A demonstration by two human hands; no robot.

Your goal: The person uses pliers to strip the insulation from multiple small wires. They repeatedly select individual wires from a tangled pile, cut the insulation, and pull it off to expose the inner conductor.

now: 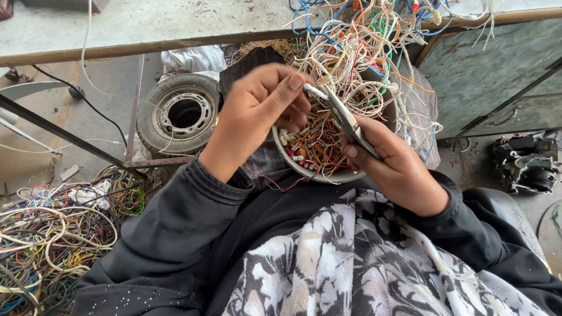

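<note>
Grey metal is what I am seeing in the right hand [395, 164]: it is closing around the handles of a slim pair of steel cutting pliers [345, 117], whose tips are pointing up toward the left hand [261, 107]. That left hand is pinching a thin white insulated wire end [314, 91] between thumb and forefinger, just at the plier tips. The wire is running up from the pinch into a big tangled bundle of multicoloured thin wires [364, 36], which is hanging off the edge of the worn grey desk [155, 19] beyond both hands.

Directly below the hands, a round pale metal bowl [308, 170] is sitting on the lap, holding small white plastic connectors and orange and red wire scraps.

I am judging the wire as very light, limp and a little slick, so it needs a pinch close to the end, right beside the blades, or it will be flopping away. The pliers look stiff and solid and are best held well back on the handles.

Left of the left hand, an old small rubber tyre on a metal rim [181, 112] is lying on the floor, and nearer to me a second heap of mixed coloured cable [33, 251] is spreading there.
</note>
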